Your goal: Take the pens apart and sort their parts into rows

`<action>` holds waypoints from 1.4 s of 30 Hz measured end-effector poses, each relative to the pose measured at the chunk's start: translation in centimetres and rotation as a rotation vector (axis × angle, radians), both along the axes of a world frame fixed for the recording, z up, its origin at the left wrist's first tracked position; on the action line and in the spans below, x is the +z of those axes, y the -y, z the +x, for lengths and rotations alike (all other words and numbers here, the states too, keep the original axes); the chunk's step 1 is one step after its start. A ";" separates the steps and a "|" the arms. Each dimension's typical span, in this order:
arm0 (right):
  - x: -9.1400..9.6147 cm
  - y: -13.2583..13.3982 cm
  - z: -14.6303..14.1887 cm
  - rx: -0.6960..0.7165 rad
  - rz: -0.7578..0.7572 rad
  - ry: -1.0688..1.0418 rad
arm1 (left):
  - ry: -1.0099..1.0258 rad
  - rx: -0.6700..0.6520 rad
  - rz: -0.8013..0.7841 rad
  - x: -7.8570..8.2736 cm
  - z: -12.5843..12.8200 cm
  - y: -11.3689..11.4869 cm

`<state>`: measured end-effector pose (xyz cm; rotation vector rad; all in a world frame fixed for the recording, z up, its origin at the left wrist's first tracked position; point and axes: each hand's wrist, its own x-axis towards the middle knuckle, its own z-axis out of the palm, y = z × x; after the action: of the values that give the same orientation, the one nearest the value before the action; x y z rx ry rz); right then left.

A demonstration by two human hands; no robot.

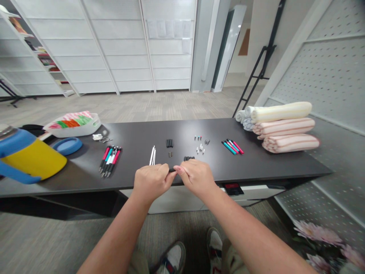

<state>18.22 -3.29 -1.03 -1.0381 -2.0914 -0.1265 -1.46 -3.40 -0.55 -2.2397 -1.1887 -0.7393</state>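
Left hand [151, 179] and right hand [196, 174] pinch a black tube [172, 170], long axis hand to hand, right of the white sticks [153, 155]

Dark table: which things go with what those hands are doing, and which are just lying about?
Seem to belong: small black piece in the left hand and right hand, colourful pens, white sticks, black sleeves, tiny white pieces, coloured barrels.

Seem to just lie about: rolled towels, blue-and-yellow container, white basket, round blue piece.
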 end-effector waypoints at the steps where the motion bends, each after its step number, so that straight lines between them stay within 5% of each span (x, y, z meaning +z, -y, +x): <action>1: 0.0 0.0 0.0 0.002 0.000 -0.001 | 0.000 0.004 0.002 0.0 0.0 0.0; 18: 0.2 0.3 0.4 -0.007 0.006 -0.111 | 0.118 0.138 0.020 -0.4 -0.4 -0.4; 26: 0.7 0.4 1.4 -0.055 -0.240 -0.488 | 0.231 0.177 -0.039 -0.1 -0.3 -0.6; 42: 0.5 -0.3 1.7 -0.050 -0.368 -0.579 | 0.184 0.217 -0.177 0.0 -0.2 -0.5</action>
<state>19.93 -2.94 -0.50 -1.1706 -1.5849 0.4974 -1.70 -2.88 -0.54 -2.1695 -1.6140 -0.7919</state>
